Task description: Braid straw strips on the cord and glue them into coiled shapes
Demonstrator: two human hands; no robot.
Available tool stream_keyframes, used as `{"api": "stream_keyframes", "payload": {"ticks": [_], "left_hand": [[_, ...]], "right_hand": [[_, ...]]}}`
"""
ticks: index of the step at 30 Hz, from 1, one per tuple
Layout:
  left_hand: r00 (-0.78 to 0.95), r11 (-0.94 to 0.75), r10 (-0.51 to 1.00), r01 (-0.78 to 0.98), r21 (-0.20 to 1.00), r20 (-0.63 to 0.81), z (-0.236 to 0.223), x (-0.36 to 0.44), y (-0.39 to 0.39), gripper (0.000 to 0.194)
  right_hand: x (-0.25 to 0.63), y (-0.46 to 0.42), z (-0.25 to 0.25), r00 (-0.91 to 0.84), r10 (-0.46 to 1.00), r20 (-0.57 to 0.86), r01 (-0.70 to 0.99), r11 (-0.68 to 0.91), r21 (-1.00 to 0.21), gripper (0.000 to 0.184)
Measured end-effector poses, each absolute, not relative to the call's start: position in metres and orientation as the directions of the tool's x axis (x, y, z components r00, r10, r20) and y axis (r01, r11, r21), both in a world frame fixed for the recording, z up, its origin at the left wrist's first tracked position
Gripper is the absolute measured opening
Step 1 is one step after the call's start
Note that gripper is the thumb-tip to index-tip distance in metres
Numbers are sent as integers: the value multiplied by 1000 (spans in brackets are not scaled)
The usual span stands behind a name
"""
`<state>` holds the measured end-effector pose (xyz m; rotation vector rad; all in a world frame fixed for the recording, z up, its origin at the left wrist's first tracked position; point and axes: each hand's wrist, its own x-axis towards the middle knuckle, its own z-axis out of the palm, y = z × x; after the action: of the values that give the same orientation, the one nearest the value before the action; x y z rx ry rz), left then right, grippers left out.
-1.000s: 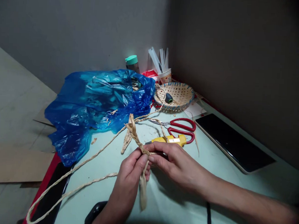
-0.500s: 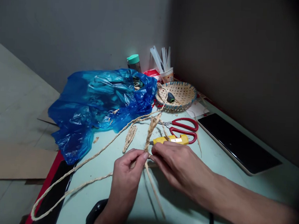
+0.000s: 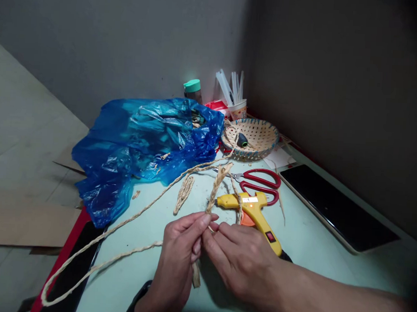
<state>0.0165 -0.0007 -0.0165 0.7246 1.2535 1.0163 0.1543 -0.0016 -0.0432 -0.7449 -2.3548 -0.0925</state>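
Observation:
My left hand [image 3: 180, 252] is closed, thumb against fingers, around the lower part of a short straw braid [image 3: 216, 188] that points up and away from me. A flat strand end [image 3: 196, 274] hangs below that hand. My right hand [image 3: 240, 255] is beside it, fingers pinched close to the braid's lower end, on a straw strand that is mostly hidden. Just past the right hand lies a yellow hot glue gun [image 3: 261, 219]. A long twisted straw cord [image 3: 146, 207] loops out to the left and passes behind my left hand. A small folded straw bundle [image 3: 184, 194] lies beyond.
Red-handled scissors [image 3: 263, 178] lie behind the glue gun. Farther back are a woven basket [image 3: 256, 135] holding a dark spool, a blue plastic bag [image 3: 136, 138], a cup of glue sticks [image 3: 237, 110] and a green-lidded bottle [image 3: 193, 89]. A black-screened tablet [image 3: 335, 207] lies at right.
My right hand has moved down and off the glue gun, which now shows more fully. The long strand that stuck out below my hands has swung away; a short flat end shows instead.

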Motion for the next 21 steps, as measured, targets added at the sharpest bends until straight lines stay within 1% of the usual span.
{"api": "stream_keyframes", "payload": {"ticks": [1, 2, 3, 4, 5, 6, 7, 8, 9, 10, 11, 12, 14, 17, 19, 21], "left_hand": [[7, 412, 906, -242, 879, -423, -17, 16, -1, 18], [2, 408, 907, -256, 876, -422, -18, 15, 0, 17], [-6, 396, 912, -257, 882, -411, -18, 14, 0, 17], [-14, 375, 921, -249, 893, -390, -18, 13, 0, 17], [-21, 354, 929, -241, 904, -370, -18, 12, 1, 17], [-26, 338, 935, -238, 910, -354, -17, 11, 2, 17], [-32, 325, 940, -225, 919, -340, -16, 11, 2, 17], [-39, 311, 945, -194, 930, -324, -15, 11, 2, 18], [-37, 300, 951, -145, 943, -308, -13, 11, 2, 20], [-23, 294, 955, -88, 952, -297, -11, 12, 1, 22], [0, 294, 956, -34, 955, -295, -10, 14, 0, 23], [31, 299, 954, 6, 954, -299, -9, 15, -1, 23], [95, 327, 940, 26, 945, -328, -9, 19, -5, 25], [149, 336, 928, 62, 940, -342, -9, 22, -9, 25], [189, 284, 931, 163, 945, -313, -8, 23, -11, 25], [212, 187, 944, 283, 941, -252, -5, 24, -13, 29]], "right_hand": [[155, -2, -42, -637, 502, 585, 540, 832, -126, 31], [156, -1, -38, -654, 523, 546, 530, 833, -162, 30], [158, 0, -34, -661, 548, 513, 504, 831, -238, 29], [161, 2, -28, -644, 591, 486, 474, 807, -353, 28], [164, 6, -22, -602, 652, 460, 437, 752, -494, 27], [168, 10, -17, -528, 730, 434, 385, 661, -643, 28], [171, 14, -11, -419, 831, 366, 359, 522, -774, 27], [174, 19, -7, -321, 904, 281, 295, 378, -878, 25], [176, 23, -4, -253, 952, 172, 214, 228, -950, 23], [178, 27, -2, -240, 969, 64, 115, 94, -989, 27], [180, 30, -1, -265, 964, -18, 13, -15, -1000, 32], [181, 33, -1, -299, 952, -70, -71, -96, -993, 34], [182, 35, -2, -331, 938, -106, -178, -172, -969, 36], [182, 37, -7, -278, 955, -102, -241, -172, -955, 41], [182, 39, -10, -247, 963, -109, -277, -178, -944, 40], [181, 41, -14, -226, 967, -121, -310, -189, -932, 40]]}}
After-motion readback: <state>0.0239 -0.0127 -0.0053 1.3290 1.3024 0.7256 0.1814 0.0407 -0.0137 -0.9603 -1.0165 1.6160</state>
